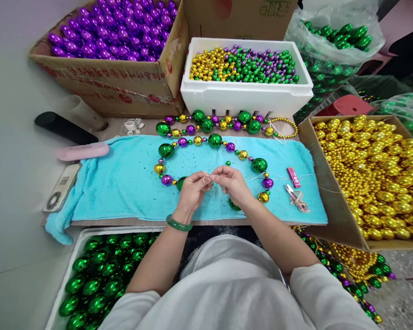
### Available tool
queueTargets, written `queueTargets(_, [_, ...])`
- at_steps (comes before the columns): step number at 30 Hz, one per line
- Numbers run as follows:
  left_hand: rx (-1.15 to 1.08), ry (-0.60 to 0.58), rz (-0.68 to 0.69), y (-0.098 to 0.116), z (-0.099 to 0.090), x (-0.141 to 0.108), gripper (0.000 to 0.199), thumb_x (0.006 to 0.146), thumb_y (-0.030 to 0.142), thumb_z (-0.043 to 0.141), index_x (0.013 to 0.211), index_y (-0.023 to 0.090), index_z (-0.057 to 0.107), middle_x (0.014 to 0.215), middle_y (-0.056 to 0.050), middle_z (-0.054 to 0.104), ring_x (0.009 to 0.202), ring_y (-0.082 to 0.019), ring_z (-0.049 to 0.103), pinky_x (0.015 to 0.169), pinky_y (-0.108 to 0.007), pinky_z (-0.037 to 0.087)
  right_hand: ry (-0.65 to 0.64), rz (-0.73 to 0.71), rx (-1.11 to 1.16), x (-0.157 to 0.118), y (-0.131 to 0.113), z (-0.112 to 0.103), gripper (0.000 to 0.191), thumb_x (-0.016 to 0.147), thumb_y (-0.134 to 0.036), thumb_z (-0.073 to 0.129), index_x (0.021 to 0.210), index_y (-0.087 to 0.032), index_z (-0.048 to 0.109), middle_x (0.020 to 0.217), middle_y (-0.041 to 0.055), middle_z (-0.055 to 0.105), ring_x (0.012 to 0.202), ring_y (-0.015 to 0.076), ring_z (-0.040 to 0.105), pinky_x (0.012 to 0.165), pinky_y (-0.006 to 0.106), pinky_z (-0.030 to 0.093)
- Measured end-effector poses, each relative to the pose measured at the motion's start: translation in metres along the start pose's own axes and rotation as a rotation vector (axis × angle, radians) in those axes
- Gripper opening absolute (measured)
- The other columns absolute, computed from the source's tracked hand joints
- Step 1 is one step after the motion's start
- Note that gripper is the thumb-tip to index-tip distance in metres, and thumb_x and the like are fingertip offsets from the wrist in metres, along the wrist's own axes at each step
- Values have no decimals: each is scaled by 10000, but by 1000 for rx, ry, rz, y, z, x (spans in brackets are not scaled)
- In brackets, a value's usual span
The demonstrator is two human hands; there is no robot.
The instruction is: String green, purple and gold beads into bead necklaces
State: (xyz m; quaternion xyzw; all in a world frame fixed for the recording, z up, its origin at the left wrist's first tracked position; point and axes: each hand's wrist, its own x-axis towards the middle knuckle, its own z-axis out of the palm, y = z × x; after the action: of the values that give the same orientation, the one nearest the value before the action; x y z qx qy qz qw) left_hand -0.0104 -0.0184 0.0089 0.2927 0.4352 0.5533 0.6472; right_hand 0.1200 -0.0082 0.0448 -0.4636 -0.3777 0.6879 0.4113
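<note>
My left hand [194, 189] and my right hand [231, 183] meet over a blue towel [124, 183], both with fingers pinched on a thin pale string [206, 179] that forms a small loop. A bead strand [214, 140] of shiny green, gold and purple balls curves around them on the towel, partly hidden beneath the hands. One small green bead [228, 163] lies just beyond my fingertips. Loose string ends trail rightward across the towel. Small thread snips [290, 191] and a pink packet [293, 177] rest to the right.
Behind the towel lie finished-looking bead strands [206, 124]. A white foam box [248, 95] of small beads and a carton [99, 91] of purple beads stand at the back. Gold beads fill the right carton [340, 206]; green balls fill a tub [69, 261] below left. A phone [62, 188] sits left.
</note>
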Motion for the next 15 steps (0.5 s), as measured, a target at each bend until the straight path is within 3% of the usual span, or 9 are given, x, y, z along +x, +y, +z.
queueTargets(10, [64,-41,175,0,-2,-2,341,597,443,857,567,183,638,537,28,552,503,-89,483,531,-252,394,-39,-16,-19,-3,-2,4,430,573,-522,822,663,-192,561,516,-36,555,459,80,419,436,216,255])
queueTargets(15, [67,36,120,-6,-3,-1,292,585,407,867,604,177,688,525,20,593,496,-88,507,517,-234,414,84,-164,-234,3,12,1,415,678,-576,725,654,-205,540,505,-45,495,474,98,411,486,241,304])
